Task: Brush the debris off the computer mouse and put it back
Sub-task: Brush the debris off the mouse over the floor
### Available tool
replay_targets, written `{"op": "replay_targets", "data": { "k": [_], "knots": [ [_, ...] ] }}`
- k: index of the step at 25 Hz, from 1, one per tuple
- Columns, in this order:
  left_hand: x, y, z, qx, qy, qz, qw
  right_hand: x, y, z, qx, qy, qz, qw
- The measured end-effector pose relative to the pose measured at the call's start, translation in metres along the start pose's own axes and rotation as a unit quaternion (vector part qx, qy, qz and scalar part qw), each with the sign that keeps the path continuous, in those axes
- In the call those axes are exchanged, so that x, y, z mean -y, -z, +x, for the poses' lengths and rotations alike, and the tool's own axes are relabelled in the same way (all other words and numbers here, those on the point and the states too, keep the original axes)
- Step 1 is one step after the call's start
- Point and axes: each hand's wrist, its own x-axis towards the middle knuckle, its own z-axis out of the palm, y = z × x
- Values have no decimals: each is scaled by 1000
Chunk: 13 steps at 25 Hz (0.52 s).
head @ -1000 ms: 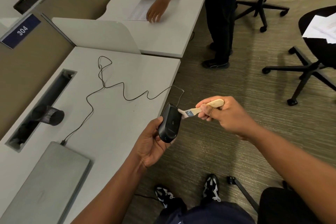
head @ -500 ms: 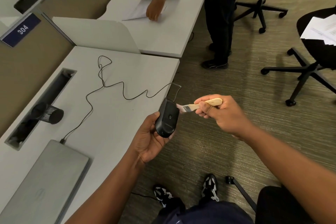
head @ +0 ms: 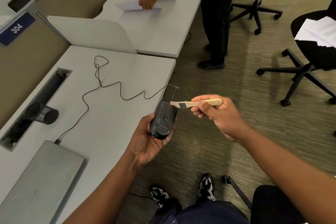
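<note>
A black wired computer mouse [head: 163, 120] is turned underside up, just past the desk's right edge and over the carpet. My left hand [head: 148, 142] holds it from below, fingers curled round its body. My right hand [head: 217, 112] grips the wooden handle of a small brush [head: 197, 103]. The brush bristles touch the mouse's far end, near where the cable leaves it. The thin black cable [head: 111, 87] snakes back across the grey desk [head: 116, 129] to a closed grey laptop [head: 41, 178].
A black mesh cup [head: 43, 113] lies on its side by the desk's cable slot [head: 36, 103]. Another person [head: 214, 14] stands at the neighbouring desk with a hand on paper. Office chairs [head: 307, 67] stand on the carpet to the right. My shoes [head: 206, 188] are below.
My left hand has tilted the mouse so its underside faces up more fully. The brush tip has shifted to the mouse's far end. The other person's hand moved along the far desk.
</note>
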Motion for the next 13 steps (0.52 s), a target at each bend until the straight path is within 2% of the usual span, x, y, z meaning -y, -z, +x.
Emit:
{"op": "replay_targets", "data": {
  "k": [5, 8, 10, 13],
  "knots": [
    [-4, -4, -6, 22, 18, 6, 1000, -7, 11, 0, -3, -36, -78, 996],
    [-4, -5, -5, 10, 12, -19, 1000, -5, 4, -2, -40, 15, 33, 999],
    [-2, -5, -4, 10, 11, -23, 1000, 0, -1, -4, -21, 38, 85, 995],
    [0, -5, -3, 4, 11, -8, 1000, 2, -11, -1, -8, 44, 55, 997]
  ]
}}
